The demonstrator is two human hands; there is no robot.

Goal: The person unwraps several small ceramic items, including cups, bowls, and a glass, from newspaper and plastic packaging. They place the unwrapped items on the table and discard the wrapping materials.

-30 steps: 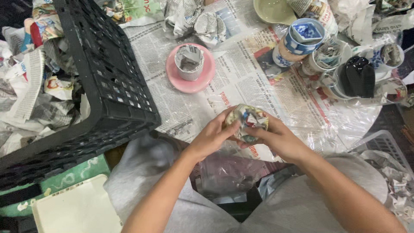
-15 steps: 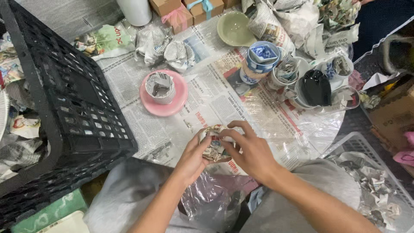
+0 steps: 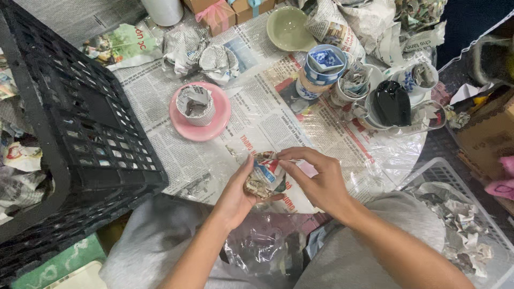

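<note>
Head view: both hands at the table edge.
Left hand (image 3: 235, 192): cupped under newspaper-wrapped bundle (image 3: 265, 176).
Right hand (image 3: 321, 182): fingers pinching the bundle's top paper.
Nearby: pink saucer (image 3: 219, 123).

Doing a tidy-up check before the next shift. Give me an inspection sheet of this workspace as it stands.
Surface: round table covered with newspaper under clear plastic film.
Job's things: newspaper-wrapped item, small and rounded, held over the table's near edge.
Clutter: pink saucer bearing a paper-wrapped cup; green bowl; blue-and-white cups; black cup; crumpled paper balls.
Grips: left hand cups the wrapped item from below; right hand pinches its paper at the top.
Cables: nothing seen.
Surroundings: black plastic crate at left; white basket of paper scraps at right; cardboard box beyond.
</note>
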